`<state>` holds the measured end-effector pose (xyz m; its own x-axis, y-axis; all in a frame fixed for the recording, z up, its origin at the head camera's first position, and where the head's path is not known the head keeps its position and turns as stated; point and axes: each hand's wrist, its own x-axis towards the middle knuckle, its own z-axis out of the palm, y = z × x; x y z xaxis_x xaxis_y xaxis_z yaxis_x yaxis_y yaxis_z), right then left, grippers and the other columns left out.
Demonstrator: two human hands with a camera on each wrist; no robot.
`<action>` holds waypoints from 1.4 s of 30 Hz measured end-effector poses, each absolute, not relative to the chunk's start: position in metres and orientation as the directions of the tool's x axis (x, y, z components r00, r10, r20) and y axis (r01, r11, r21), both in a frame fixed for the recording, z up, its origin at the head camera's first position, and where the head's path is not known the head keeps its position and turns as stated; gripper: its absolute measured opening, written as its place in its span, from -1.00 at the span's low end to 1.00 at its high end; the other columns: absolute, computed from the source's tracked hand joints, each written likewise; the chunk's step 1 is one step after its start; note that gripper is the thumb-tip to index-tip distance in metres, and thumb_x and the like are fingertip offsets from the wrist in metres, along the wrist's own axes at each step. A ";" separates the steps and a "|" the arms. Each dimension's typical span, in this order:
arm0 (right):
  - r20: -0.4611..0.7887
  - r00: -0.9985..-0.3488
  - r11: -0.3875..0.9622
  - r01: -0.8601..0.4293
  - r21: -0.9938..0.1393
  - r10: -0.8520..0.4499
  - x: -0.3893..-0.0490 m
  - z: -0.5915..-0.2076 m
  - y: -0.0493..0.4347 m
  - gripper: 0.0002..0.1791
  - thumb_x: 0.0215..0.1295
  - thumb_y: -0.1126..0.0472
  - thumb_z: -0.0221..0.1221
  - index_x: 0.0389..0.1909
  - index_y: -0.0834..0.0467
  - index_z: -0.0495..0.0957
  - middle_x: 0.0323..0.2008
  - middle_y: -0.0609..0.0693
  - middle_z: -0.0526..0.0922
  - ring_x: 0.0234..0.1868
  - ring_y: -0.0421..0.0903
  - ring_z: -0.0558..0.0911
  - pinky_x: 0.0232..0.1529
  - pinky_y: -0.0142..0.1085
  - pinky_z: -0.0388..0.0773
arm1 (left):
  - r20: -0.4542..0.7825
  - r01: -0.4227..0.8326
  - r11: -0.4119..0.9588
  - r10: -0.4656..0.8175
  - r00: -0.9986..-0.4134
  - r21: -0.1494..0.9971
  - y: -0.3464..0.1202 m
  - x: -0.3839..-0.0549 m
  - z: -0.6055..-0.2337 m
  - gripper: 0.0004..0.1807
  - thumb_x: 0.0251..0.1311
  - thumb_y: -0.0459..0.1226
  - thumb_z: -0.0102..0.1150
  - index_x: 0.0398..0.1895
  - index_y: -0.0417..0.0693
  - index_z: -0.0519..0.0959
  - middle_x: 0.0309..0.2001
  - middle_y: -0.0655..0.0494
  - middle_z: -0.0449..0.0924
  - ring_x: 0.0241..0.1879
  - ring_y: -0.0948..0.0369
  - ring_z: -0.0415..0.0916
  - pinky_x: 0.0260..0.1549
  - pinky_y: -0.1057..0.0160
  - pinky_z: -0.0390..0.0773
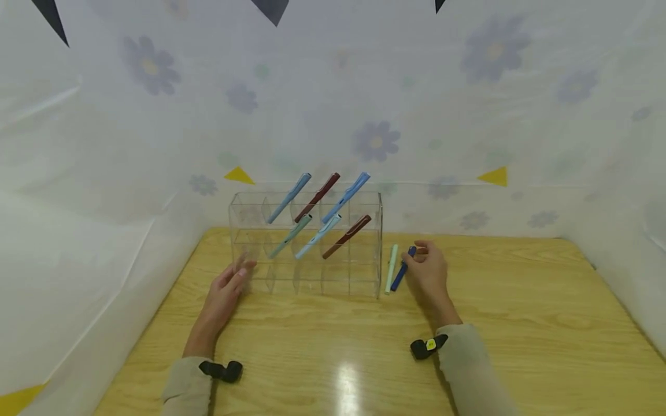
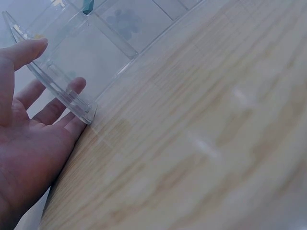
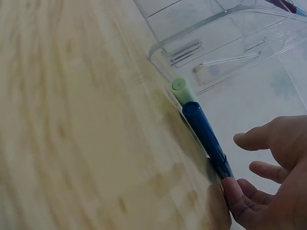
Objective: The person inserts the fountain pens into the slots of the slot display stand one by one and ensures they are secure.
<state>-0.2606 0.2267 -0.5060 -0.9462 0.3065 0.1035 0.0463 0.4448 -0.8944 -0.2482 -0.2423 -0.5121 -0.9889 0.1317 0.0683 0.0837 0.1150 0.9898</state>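
A clear tiered pen rack (image 1: 366, 271) stands on the table, with several capped pens slanting in its upper and middle rows. My left hand (image 1: 225, 293) rests at the rack's left side wall. In the left wrist view, its thumb lies over the wall's front edge and its loosely extended fingers show through the clear plastic. Right of the rack, a pale green pen (image 1: 391, 268) and a dark blue pen (image 1: 399, 277) lie side by side. My right hand (image 1: 429, 271) touches the blue pen's far end with a fingertip (image 3: 234, 188); the thumb stands apart from it.
The rack's top row holds a grey-blue pen (image 1: 289, 199), a dark red pen (image 1: 317, 197) and a blue pen (image 1: 346, 198). Below are a green pen (image 1: 290, 236), a light blue pen (image 1: 318, 237) and another dark red pen (image 1: 347, 237). A flowered sheet (image 1: 312, 115) encloses the wooden table (image 1: 291, 358).
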 end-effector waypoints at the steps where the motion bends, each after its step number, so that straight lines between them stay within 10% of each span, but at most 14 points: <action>1: 0.098 -0.947 0.451 0.054 -0.891 0.306 -0.261 -0.506 0.226 -0.43 0.42 0.17 0.29 0.35 0.29 0.42 0.14 0.30 0.52 0.05 0.20 0.59 0.01 0.06 0.57 | 0.069 0.085 0.122 0.132 -0.989 0.989 -0.243 -0.248 -0.512 -0.37 0.63 -0.03 -0.12 0.60 -0.13 0.19 0.49 -0.14 0.30 0.52 0.09 0.05 0.17 0.40 0.26; 22: 0.167 -0.962 0.684 0.028 -0.729 0.218 -0.258 -0.502 0.221 -0.56 0.30 0.35 0.22 0.19 0.41 0.56 0.00 0.37 0.62 -0.04 0.24 0.61 -0.05 0.08 0.53 | 0.056 0.070 0.112 0.123 -0.991 0.991 -0.245 -0.249 -0.516 -0.37 0.61 -0.01 -0.08 0.54 -0.21 0.27 0.50 -0.12 0.31 0.55 0.09 0.01 0.20 0.46 0.22; 42: 0.131 -0.958 0.601 0.049 -0.798 0.253 -0.257 -0.502 0.230 -0.63 0.35 0.29 0.25 0.14 0.33 0.63 -0.04 0.30 0.71 -0.05 0.20 0.68 -0.16 -0.02 0.64 | 0.088 0.102 0.105 0.129 -0.988 0.989 -0.244 -0.251 -0.514 -0.37 0.62 -0.03 -0.09 0.54 -0.23 0.26 0.49 -0.14 0.31 0.46 0.12 0.11 0.11 0.34 0.27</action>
<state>-0.2571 0.2300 -0.5020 -0.9584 0.2533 0.1313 0.0493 0.6005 -0.7981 -0.2510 -0.2443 -0.5144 -0.9878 0.1289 0.0878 0.1016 0.1047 0.9893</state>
